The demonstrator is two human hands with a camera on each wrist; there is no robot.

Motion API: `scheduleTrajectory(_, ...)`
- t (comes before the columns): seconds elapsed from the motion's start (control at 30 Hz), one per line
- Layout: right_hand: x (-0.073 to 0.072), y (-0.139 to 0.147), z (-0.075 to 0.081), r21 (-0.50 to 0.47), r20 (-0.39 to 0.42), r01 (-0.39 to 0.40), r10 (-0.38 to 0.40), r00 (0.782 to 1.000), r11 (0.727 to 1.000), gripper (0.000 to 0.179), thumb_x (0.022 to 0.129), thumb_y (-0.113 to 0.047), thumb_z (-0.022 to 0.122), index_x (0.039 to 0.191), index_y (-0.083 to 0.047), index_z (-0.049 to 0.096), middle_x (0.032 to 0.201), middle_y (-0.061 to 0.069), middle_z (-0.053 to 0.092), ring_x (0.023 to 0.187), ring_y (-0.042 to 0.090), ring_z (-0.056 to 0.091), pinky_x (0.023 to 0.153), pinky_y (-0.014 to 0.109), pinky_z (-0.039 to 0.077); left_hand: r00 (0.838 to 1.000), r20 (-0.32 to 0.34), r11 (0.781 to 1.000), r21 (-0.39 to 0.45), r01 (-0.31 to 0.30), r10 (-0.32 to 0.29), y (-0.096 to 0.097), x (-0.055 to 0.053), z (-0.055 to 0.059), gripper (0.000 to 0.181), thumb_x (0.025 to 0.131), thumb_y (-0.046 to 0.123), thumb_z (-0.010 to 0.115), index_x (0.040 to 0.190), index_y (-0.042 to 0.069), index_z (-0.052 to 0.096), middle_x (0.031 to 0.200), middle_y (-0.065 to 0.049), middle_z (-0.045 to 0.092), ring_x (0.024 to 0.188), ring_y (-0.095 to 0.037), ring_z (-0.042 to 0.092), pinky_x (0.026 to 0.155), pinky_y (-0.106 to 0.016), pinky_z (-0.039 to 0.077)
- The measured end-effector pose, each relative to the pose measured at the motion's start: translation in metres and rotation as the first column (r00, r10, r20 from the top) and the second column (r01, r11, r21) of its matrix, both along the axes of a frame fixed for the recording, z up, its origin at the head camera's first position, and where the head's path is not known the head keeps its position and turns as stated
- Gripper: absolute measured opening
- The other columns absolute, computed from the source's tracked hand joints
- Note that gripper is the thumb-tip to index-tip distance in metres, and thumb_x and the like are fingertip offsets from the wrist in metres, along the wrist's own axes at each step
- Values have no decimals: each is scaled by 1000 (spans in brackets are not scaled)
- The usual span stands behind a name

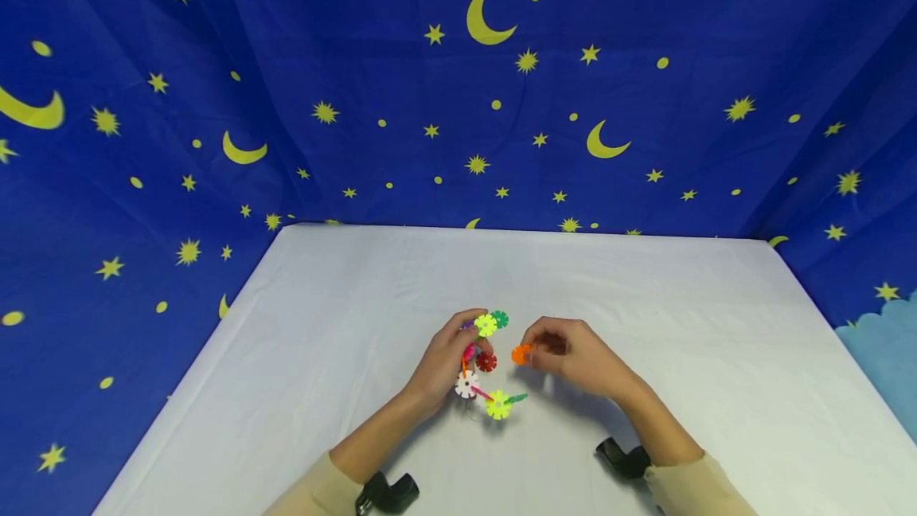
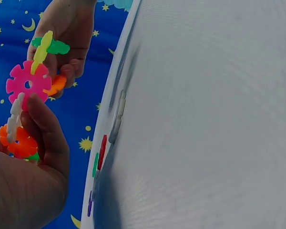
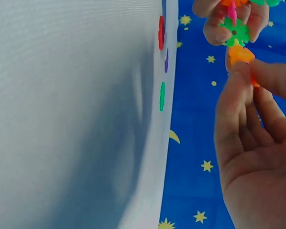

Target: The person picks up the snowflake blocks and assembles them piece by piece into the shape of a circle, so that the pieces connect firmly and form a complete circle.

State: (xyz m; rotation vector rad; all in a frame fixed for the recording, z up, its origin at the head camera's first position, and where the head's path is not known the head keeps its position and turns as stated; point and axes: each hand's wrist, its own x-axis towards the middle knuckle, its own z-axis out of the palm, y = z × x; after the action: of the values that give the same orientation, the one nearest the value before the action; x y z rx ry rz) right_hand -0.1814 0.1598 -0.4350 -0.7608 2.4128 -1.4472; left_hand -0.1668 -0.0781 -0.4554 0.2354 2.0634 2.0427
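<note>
My left hand (image 1: 438, 363) grips a chain of slotted, flower-shaped plastic discs, with a white disc (image 1: 467, 384) and a yellow disc (image 1: 498, 404) hanging at its near end. In the left wrist view, the thumb presses against a pink disc (image 2: 19, 86) of this chain. To the right, my right hand (image 1: 583, 357) pinches an orange disc (image 1: 521, 354) between thumb and fingertips. In the right wrist view that orange disc (image 3: 240, 55) appears right by a green disc (image 3: 236, 31); whether they touch, I cannot tell. The left palm hides part of the chain.
Loose discs lie flat on the white table (image 1: 344, 285), among them a red disc (image 3: 161, 33), a purple disc (image 3: 166, 61) and a green disc (image 3: 162, 96). Black devices (image 1: 394, 494) sit by both sleeves. A blue star-patterned cloth (image 1: 401, 86) surrounds the table's back and sides.
</note>
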Motion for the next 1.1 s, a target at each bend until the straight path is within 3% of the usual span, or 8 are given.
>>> scheduleTrajectory(0.2,1,-4,1,-44,-21,105,-106,994,994,14,87,-5,67,99,-11,65,86,4,68,73,18,64,67,31,56,999,19,998,39,44,-45,2,3,2,37,103,23,40,136,11,49,95,-33,58,83,-48,51,63,-23,44)
scheduleTrajectory(0.4,1,-6,-2,-90,-29,162,-165,986,983,16,86,-1,66,99,-11,66,83,8,68,70,20,65,63,32,56,997,22,996,46,71,-72,5,5,3,35,102,20,41,134,10,51,86,-26,58,65,-22,45,57,-21,40)
scheduleTrajectory(0.6,1,-8,-3,-116,-17,171,-174,985,978,17,86,-1,67,98,-11,66,86,13,68,73,29,66,64,31,57,997,25,996,30,79,-79,6,6,4,34,102,22,42,133,14,53,84,-17,60,63,-16,46,56,-21,40)
scheduleTrajectory(0.9,2,-10,-2,-140,0,166,-168,986,976,12,87,-4,69,96,-9,64,82,2,69,75,31,68,67,33,58,995,38,995,43,91,-93,7,8,4,38,102,22,42,136,7,50,89,-29,57,59,-14,45,51,-19,38)
scheduleTrajectory(1.1,3,-12,-2,-173,22,133,-131,991,976,11,87,-5,69,96,-7,63,85,4,69,78,29,68,69,42,58,993,56,993,66,96,-100,7,8,4,38,101,22,42,136,7,49,83,-15,58,57,-13,44,49,-19,38)
